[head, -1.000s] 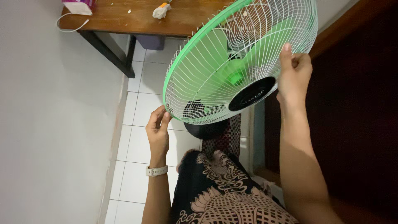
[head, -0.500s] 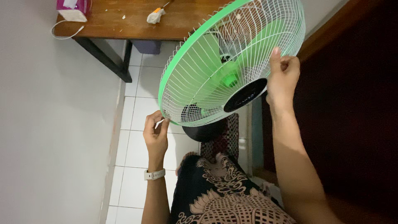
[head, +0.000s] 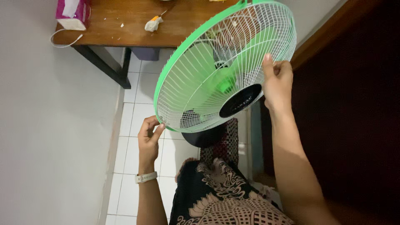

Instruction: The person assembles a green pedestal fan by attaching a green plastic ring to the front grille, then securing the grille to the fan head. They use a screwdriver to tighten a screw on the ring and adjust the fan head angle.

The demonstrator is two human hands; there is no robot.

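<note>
A fan with a white wire grille (head: 196,83), a green rim and green blades stands in front of me. A black round badge (head: 240,101) sits at the grille's centre. My right hand (head: 277,81) grips the grille's right edge, thumb up against the wires. My left hand (head: 149,134) pinches the green rim at its lower left. A white watch is on my left wrist. The fan's dark round base (head: 204,136) shows below the grille.
A brown wooden table (head: 125,25) stands at the top, with a pink tissue box (head: 71,12), a white cable and a crumpled scrap on it. A grey wall runs along the left over white floor tiles. A dark wooden door is at the right. A patterned garment covers my legs.
The fan head and both hands have shifted left and slightly down in view. Both hands keep their hold on the grille.
</note>
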